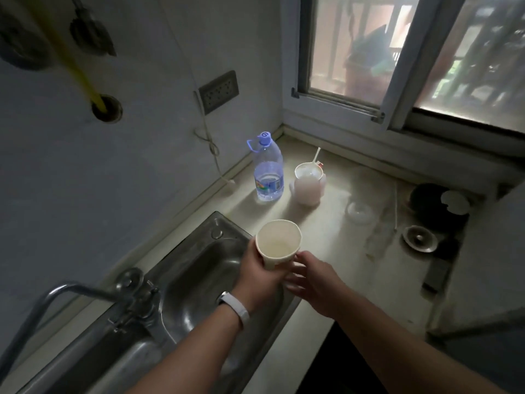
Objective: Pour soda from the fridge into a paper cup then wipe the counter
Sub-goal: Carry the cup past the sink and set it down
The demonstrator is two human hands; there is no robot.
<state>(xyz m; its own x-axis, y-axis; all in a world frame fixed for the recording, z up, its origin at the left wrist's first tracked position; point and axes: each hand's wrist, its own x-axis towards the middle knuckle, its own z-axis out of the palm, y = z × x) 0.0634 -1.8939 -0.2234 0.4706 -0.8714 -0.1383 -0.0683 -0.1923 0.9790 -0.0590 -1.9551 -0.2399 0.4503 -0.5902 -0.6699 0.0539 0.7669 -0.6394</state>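
Left hand [260, 268]: grips the paper cup [277, 245] over the sink [199, 268].
Right hand [309, 277]: loosely open, fingertips at the cup's base.
Advice: keep it level, set it on the counter [326, 223].

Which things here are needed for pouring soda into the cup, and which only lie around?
Job: paper cup, left hand, right hand, counter.
Lying about: water bottle, jug, sink, tap, strainer.

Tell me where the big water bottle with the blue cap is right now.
In the head view, the water bottle stands upright at the back of the counter, against the left wall, just left of the white pitcher and beyond the sink.
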